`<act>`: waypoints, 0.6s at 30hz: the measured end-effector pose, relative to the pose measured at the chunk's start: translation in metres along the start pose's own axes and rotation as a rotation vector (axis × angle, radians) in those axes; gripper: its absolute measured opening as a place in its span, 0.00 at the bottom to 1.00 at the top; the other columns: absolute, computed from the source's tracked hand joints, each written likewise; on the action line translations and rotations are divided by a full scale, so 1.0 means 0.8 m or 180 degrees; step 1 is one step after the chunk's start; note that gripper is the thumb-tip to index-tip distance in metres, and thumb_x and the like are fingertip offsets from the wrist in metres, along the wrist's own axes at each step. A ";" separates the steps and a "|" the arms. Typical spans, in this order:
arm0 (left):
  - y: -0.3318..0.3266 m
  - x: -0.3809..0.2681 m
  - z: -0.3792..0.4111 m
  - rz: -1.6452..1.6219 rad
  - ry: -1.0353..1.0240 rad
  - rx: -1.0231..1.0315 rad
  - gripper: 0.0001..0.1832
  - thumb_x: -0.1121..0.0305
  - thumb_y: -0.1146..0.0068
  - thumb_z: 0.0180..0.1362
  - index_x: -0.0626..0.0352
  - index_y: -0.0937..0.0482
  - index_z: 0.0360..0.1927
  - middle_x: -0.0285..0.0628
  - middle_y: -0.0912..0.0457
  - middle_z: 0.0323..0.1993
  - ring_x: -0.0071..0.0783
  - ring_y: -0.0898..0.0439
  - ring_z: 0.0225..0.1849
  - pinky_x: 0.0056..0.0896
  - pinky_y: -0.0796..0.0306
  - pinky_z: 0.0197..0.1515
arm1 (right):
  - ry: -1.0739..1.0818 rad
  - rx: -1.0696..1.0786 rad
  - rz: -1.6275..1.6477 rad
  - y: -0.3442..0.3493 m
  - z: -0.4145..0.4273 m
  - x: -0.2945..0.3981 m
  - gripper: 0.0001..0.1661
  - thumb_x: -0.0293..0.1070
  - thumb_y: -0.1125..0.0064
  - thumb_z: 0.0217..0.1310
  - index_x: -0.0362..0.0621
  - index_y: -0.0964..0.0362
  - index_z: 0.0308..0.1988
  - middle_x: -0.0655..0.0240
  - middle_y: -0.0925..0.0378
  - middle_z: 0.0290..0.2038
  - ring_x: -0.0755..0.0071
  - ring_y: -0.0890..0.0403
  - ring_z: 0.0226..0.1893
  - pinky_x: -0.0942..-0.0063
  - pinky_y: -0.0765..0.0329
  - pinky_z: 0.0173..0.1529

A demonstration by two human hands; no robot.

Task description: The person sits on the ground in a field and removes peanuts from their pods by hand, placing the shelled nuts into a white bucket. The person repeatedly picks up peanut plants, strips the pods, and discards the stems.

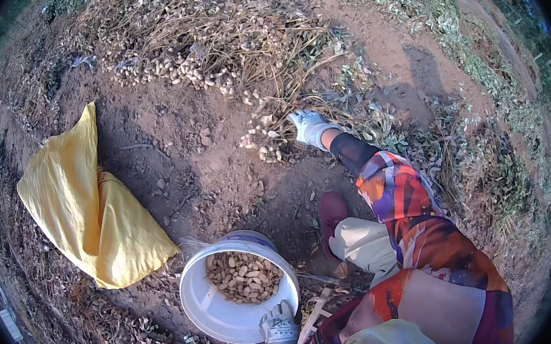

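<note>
My left hand (279, 326), in a grey-white work glove, grips the near rim of a white plastic bucket (231, 322), with the fingers over its inner wall. The bucket tilts so that its mouth faces me. Unshelled peanuts (244, 277) lie in its bottom. Stretched out ahead, my right hand (312, 127) wears a similar glove and touches dried peanut plants (291, 82). Just left of its fingertips is a cluster of peanuts (263, 145) still on the stems. Whether those fingers are closed around stems is unclear.
A yellow woven sack (94, 216) lies on the soil left of the bucket. Uprooted peanut plants with pods (194, 69) are heaped farther ahead. Green-leaved plants (469, 51) line the right side. My dark red shoe (333, 214) and a wooden piece (315, 314) are close to the bucket.
</note>
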State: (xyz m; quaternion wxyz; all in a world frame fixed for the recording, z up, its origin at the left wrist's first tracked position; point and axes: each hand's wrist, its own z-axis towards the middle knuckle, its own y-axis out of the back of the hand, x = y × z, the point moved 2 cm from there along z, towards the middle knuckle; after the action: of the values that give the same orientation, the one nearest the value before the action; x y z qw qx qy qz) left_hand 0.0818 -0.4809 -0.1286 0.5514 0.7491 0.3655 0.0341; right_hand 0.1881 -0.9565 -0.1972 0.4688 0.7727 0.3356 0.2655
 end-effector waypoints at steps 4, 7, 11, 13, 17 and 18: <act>-0.006 0.010 -0.003 -0.0072 -0.0100 0.0063 0.24 0.51 0.48 0.50 0.59 0.29 0.44 0.43 0.24 0.31 0.43 0.24 0.31 0.43 0.32 0.34 | 0.0323 -0.0275 -0.0888 -0.055 0.059 0.014 0.28 0.31 0.60 0.57 0.48 0.46 0.60 0.59 0.47 0.63 0.57 0.38 0.59 0.61 0.37 0.58; -0.005 0.010 0.004 -0.0057 0.0016 0.0309 0.28 0.51 0.47 0.47 0.61 0.30 0.48 0.43 0.25 0.36 0.41 0.25 0.34 0.42 0.32 0.37 | 0.0245 -0.0281 -0.0986 -0.057 0.074 0.027 0.31 0.31 0.61 0.59 0.49 0.51 0.62 0.60 0.52 0.65 0.57 0.36 0.58 0.60 0.37 0.57; 0.010 0.006 0.009 -0.0029 0.0030 0.0496 0.29 0.57 0.46 0.45 0.65 0.31 0.49 0.44 0.26 0.37 0.39 0.25 0.36 0.41 0.32 0.38 | 0.0249 0.0260 -0.1504 -0.079 0.092 0.034 0.31 0.32 0.56 0.55 0.49 0.46 0.60 0.61 0.34 0.55 0.59 0.25 0.47 0.55 0.28 0.44; 0.018 0.005 0.015 -0.0032 0.0026 0.0507 0.29 0.57 0.46 0.45 0.65 0.31 0.49 0.44 0.26 0.38 0.39 0.25 0.37 0.41 0.32 0.38 | 0.0496 0.0554 -0.1915 -0.068 0.076 0.037 0.19 0.36 0.52 0.53 0.50 0.30 0.47 0.67 0.22 0.40 0.59 0.20 0.36 0.56 0.28 0.36; 0.006 0.007 0.009 -0.0006 0.0058 0.0522 0.29 0.57 0.45 0.45 0.63 0.31 0.49 0.43 0.26 0.37 0.39 0.25 0.36 0.41 0.32 0.39 | 0.1352 0.0808 -0.2371 -0.051 0.039 0.044 0.24 0.44 0.45 0.46 0.52 0.27 0.47 0.67 0.27 0.49 0.61 0.25 0.48 0.51 0.33 0.46; 0.007 0.005 0.010 -0.0022 0.0037 0.0495 0.28 0.57 0.45 0.45 0.63 0.31 0.49 0.43 0.26 0.37 0.39 0.25 0.36 0.41 0.32 0.39 | 0.1483 0.0745 -0.2454 -0.042 0.023 0.045 0.26 0.44 0.45 0.46 0.51 0.28 0.48 0.65 0.32 0.53 0.60 0.26 0.49 0.52 0.33 0.47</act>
State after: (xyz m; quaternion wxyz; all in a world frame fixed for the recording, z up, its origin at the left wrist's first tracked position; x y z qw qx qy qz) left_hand 0.0907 -0.4856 -0.1281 0.4895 0.7882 0.3729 0.0081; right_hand 0.2154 -0.9276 -0.2314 0.3550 0.5591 0.7224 0.1988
